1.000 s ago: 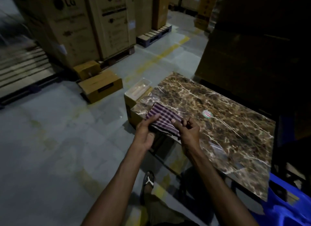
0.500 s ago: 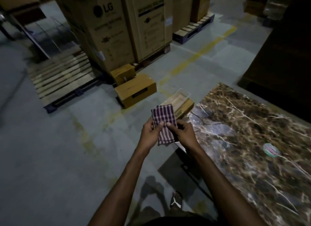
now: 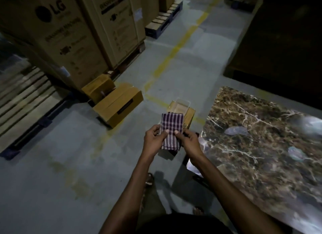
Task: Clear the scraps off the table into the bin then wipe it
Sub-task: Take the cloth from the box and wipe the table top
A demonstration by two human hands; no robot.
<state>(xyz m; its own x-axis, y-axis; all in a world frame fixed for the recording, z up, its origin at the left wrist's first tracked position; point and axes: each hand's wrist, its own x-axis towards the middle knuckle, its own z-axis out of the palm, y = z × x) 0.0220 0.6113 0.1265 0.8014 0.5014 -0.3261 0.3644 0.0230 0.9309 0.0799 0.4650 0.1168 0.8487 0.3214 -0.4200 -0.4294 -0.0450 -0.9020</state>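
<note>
Both hands are gripping a folded cloth, a soft woven rectangle striped in purple and white with a checked band across its middle. The left hand is curling round its left edge, thumb pressing flat on the top face; the right hand is pinching the right edge the same way, thumb on top and fingers tucked beneath. The cloth is hanging in the air over the grey concrete floor, just left of the table and apart from it.

The table is showing a glossy slab top of brown marble pattern with white veins, throwing back pale patches of light. Just past the cloth, a clear plastic tub, rectangular with rounded corners, is sitting on a small cardboard box. Further left, two flat brown cartons are lying on the floor before tall printed cardboard boxes on pallets. A worn yellow line is running along the floor.
</note>
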